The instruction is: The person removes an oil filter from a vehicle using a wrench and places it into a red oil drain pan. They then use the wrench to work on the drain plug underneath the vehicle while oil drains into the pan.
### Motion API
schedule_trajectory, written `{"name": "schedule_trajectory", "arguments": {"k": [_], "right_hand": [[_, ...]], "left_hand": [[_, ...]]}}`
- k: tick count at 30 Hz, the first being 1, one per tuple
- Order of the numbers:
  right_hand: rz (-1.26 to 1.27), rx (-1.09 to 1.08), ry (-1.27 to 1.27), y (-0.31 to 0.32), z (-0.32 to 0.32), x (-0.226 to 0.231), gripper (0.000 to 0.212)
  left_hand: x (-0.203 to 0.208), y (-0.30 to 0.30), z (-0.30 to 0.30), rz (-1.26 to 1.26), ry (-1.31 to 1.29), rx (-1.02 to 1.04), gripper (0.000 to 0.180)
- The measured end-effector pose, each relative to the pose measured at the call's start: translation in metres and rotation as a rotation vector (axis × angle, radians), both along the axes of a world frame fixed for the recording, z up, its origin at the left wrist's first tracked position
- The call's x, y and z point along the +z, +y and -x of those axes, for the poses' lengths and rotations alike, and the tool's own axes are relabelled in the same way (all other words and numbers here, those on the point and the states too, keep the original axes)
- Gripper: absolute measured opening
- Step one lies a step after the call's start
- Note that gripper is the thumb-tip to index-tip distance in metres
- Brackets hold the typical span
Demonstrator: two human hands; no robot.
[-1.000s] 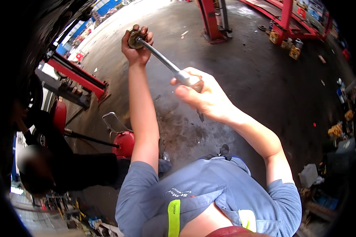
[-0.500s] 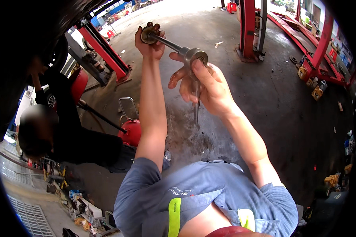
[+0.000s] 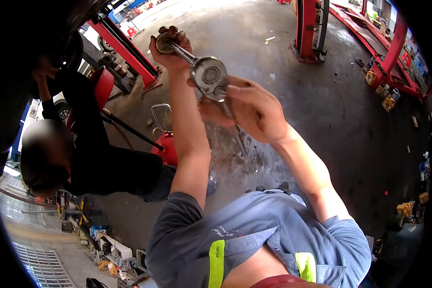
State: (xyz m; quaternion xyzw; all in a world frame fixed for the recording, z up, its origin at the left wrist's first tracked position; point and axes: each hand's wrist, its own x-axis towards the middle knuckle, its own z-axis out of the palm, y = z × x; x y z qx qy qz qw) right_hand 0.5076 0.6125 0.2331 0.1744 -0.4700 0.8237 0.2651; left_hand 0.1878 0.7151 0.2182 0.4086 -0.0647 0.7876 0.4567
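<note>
My left hand [image 3: 177, 55], raised at the upper left, has its fingers closed round a round, flat metal piece [image 3: 165, 43]. A straight steel extension bar [image 3: 183, 54] runs from that piece to the head of a ratchet wrench [image 3: 209, 77]. The ratchet's round face is turned towards me, and its handle slants down past my fingers. My right hand [image 3: 259, 110] grips the ratchet beside its head, thumb against the edge. Its other fingers pass behind the tool, partly hidden and blurred.
At left, a person in black sleeves [image 3: 115, 168] reaches up under a dark vehicle. Near them are a red drain funnel [image 3: 101, 89] and a red tank [image 3: 167, 149]. Red lift posts [image 3: 306, 31] stand ahead. Scattered parts [image 3: 113, 252] lie lower left.
The ratchet has turned so that its round face shows more fully, and its head has moved left. My right thumb has shifted from the face to the edge; my left hand moved slightly left.
</note>
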Motion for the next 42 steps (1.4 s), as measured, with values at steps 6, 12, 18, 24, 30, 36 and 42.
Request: {"name": "schedule_trajectory", "arguments": {"k": [6, 12, 18, 24, 30, 36, 42], "right_hand": [[-0.154, -0.071, -0.121, -0.024, 0.032, -0.012, 0.049], [-0.051, 0.059, -0.302, -0.038, 0.047, -0.034, 0.042], [0.042, 0.192, -0.263, -0.032, 0.047, -0.04, 0.049], [0.081, 0.366, -0.215, -0.03, 0.032, -0.051, 0.07], [-0.054, 0.506, -0.214, -0.003, -0.013, -0.086, 0.068], [-0.094, 0.573, -0.309, 0.027, -0.063, -0.137, 0.053], [-0.146, 0.561, -0.272, 0.005, -0.078, -0.159, 0.021]], "left_hand": [[-0.05, -0.01, 0.007, -0.009, -0.179, -0.134, 0.039], [-0.062, -0.054, 0.039, 0.004, -0.251, 0.071, 0.041], [-0.097, -0.09, 0.061, 0.089, -0.181, 0.251, 0.044], [-0.084, -0.111, 0.005, 0.104, -0.398, 0.396, 0.038], [-0.057, -0.152, -0.04, -0.129, -0.323, 0.491, 0.039], [-0.067, -0.204, -0.089, -0.146, -0.147, 0.558, 0.034], [-0.113, -0.263, -0.137, -0.036, -0.185, 0.723, 0.03]]}}
